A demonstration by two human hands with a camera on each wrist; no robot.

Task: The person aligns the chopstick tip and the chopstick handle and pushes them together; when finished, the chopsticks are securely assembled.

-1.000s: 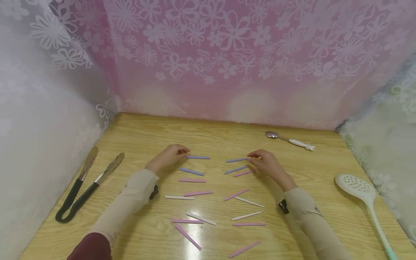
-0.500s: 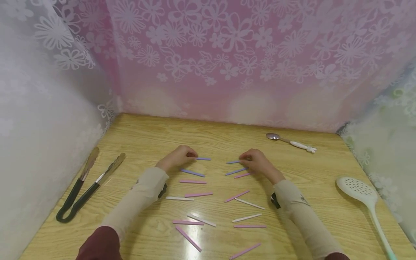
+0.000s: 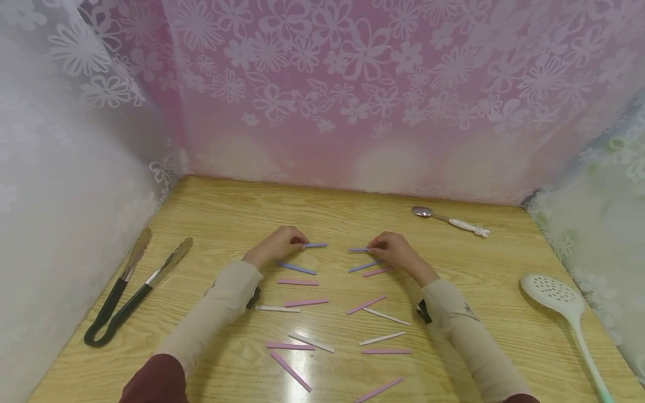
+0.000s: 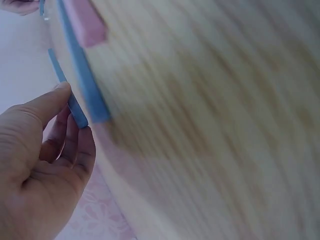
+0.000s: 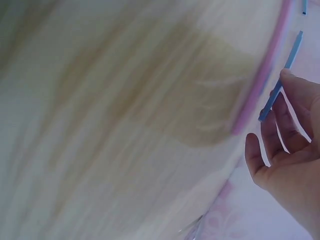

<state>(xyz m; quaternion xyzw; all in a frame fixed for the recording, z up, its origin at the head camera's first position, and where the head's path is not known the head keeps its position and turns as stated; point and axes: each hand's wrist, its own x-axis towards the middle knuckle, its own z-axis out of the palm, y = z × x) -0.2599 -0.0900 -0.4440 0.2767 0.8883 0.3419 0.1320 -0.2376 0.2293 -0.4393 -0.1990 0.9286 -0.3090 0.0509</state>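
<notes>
My left hand (image 3: 277, 245) pinches a slim blue stick (image 3: 317, 245) between thumb and fingers at the far end of the left column. Opposite it, my right hand (image 3: 399, 252) pinches another blue stick (image 3: 358, 250), its free end pointing toward the first, with a gap between them. In the left wrist view the thumb presses the held stick (image 4: 56, 65) against the fingers. The right wrist view shows its stick (image 5: 294, 50) pinched likewise, the little finger apart. Nearer me lie a blue stick (image 3: 298, 269) on the left and a blue stick (image 3: 361, 267) on the right, partly overlapped by the right hand.
Pink sticks (image 3: 298, 282) and white sticks (image 3: 387, 317) lie in two loose columns on the wooden table (image 3: 227, 207). Black-handled tongs (image 3: 118, 305) lie left, a spoon (image 3: 448, 221) back right, a slotted skimmer (image 3: 554, 294) far right. Floral curtains (image 3: 322, 151) border the table.
Both hands have moved inward with their blue sticks, mostly in the first half second. The right stick now lies more level. The other sticks and utensils stay put.
</notes>
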